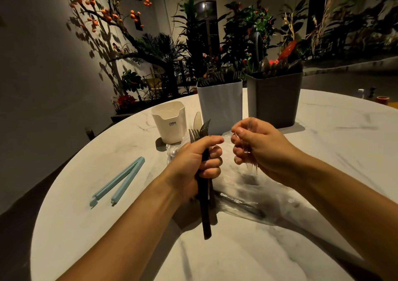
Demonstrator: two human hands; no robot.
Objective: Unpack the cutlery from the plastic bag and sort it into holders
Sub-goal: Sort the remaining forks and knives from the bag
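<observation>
The left hand (199, 158) was clenched in a fist around a bundle of dark cutlery (204, 194), forks and a knife, held upright with the tines and blade poking above the thumb and the handles hanging below the palm. Just right of that bundle, the right hand (256, 147) had its fingers curled and pinched on the clear plastic bag (254, 196), whose crumpled rest lay on the marble table (323, 151) below and right of the bundle. The hands were close but not touching. Beyond the bundle stood three holders: a cream holder (169, 122) to the far left, a pale blue holder (220, 104) holding forks straight behind, and a grey holder (274, 99) with dark cutlery in it to the far right. A light blue bag clip (120, 181) lay open well left of the bundle.
</observation>
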